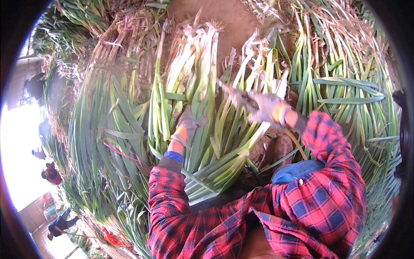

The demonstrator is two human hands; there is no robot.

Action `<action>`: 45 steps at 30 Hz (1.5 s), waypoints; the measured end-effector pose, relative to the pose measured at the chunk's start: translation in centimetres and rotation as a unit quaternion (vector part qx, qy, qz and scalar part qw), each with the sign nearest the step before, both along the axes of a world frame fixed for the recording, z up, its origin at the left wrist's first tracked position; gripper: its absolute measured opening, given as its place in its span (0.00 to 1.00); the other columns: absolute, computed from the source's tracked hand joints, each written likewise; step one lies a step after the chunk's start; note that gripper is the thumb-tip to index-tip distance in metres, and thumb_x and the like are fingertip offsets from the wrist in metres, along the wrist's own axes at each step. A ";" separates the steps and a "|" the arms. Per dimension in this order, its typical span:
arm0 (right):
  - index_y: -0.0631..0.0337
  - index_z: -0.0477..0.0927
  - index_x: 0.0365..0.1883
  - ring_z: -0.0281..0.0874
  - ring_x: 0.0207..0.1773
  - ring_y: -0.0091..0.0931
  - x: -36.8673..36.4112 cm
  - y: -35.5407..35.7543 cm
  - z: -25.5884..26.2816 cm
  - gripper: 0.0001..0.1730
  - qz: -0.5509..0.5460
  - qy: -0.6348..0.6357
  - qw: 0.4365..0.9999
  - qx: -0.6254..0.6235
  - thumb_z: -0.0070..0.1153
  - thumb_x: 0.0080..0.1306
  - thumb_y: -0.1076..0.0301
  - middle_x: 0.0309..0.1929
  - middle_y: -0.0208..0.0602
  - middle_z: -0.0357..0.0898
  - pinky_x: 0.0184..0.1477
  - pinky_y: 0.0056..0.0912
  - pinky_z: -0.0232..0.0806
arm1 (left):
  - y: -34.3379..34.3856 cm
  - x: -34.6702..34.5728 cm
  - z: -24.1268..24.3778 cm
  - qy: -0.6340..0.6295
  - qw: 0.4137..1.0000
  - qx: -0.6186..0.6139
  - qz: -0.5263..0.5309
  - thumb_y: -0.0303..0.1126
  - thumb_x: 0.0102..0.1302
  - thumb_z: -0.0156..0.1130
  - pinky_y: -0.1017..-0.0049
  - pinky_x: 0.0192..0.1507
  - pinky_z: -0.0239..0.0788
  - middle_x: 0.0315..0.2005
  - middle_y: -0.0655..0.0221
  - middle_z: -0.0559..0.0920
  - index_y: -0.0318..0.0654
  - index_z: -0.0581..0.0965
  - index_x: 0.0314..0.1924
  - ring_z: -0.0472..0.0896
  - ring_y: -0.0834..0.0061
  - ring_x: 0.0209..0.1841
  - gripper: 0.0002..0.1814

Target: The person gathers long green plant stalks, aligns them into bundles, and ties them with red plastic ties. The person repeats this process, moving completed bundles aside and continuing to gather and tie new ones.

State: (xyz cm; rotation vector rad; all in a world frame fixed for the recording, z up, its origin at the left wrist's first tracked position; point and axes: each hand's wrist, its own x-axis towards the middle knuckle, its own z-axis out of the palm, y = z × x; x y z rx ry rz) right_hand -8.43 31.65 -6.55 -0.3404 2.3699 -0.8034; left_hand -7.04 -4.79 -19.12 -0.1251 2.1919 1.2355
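Note:
Large scallions or leeks [203, 77], with pale stalks and long green leaves, lie in front of me, their root ends pointing away. My left hand [189, 124], in a grey glove with an orange cuff, rests on their leaves; whether its fingers grip them cannot be told. My right hand [263, 105], gloved alike, is blurred above the stalks to the right. Something thin and dark extends from it towards the upper left; whether it is a tool or part of the fingers is unclear. Below it, a separate bent stalk [258, 132] reaches down towards my lap.
Long rows of scallions lie to the left [87, 126] and right [352, 87]. Bare brown soil [223, 26] shows ahead. My shoe [283, 149] stands below my right hand. Pink ties [113, 43] mark bundles at the left. A person [61, 223] with a long pole and other people are farther left.

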 end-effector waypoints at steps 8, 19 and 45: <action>0.55 0.70 0.65 0.84 0.33 0.44 4.7 1.2 1.7 0.44 0.037 -0.042 0.997 0.058 0.67 0.51 0.46 0.31 0.50 0.84 0.35 0.44 0.74 | 0.2 -1.2 1.8 -0.028 0.992 0.121 0.022 0.29 0.55 0.75 0.75 0.49 0.76 0.48 0.70 0.81 0.36 0.69 0.63 0.82 0.76 0.45 0.36; 0.51 0.69 0.70 0.83 0.34 0.45 5.8 1.4 2.3 0.50 0.003 -0.047 0.999 0.021 0.69 0.48 0.47 0.35 0.53 0.82 0.38 0.41 0.75 | -0.1 -1.2 1.8 -0.031 0.990 0.138 0.022 0.39 0.53 0.80 0.72 0.52 0.76 0.50 0.66 0.81 0.32 0.66 0.66 0.82 0.74 0.47 0.45; 0.57 0.72 0.62 0.84 0.40 0.43 -1.8 1.3 0.2 0.40 -0.046 0.007 0.999 0.020 0.69 0.51 0.54 0.35 0.47 0.84 0.46 0.45 0.74 | 0.0 -1.2 1.7 -0.009 0.997 0.070 0.013 0.36 0.54 0.77 0.75 0.52 0.73 0.47 0.69 0.82 0.36 0.73 0.59 0.80 0.76 0.46 0.34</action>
